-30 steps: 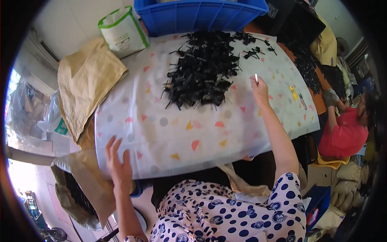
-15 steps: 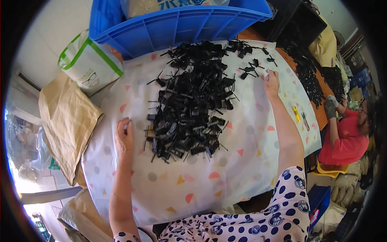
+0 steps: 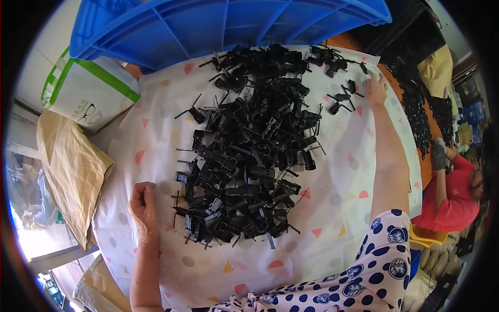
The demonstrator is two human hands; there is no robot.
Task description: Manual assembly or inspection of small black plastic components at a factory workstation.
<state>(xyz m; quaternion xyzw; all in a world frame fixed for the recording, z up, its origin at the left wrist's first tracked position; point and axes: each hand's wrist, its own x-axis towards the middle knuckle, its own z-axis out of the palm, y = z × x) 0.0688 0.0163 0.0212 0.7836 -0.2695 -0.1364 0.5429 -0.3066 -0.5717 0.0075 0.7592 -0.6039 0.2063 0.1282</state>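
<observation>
A long heap of small black plastic parts [image 3: 249, 140] with thin rod-like stems runs down the middle of the patterned white tablecloth [image 3: 291, 260]. Left of the heap's near end, my left hand [image 3: 143, 210] rests with its fingers curled in and thumb against them; whatever may be between them is hidden. At the far right, my right hand [image 3: 377, 89] reaches out with its fingers apart. Its fingertips are close to a single black part [image 3: 364, 68], though contact is hard to make out. A few loose black parts [image 3: 343, 97] lie just left of that hand.
A big blue plastic bin [image 3: 234, 28] stands along the far edge. At the left are a white-and-green bag [image 3: 99, 93] and brown paper sacking [image 3: 70, 171]. To the right, a co-worker in red [image 3: 449, 200] with a gloved hand sits beside more black parts [image 3: 413, 104].
My right hand has moved farther out and right, from beside the loose parts toward the single one. My left hand's fingers have curled in more. The whole view has shifted.
</observation>
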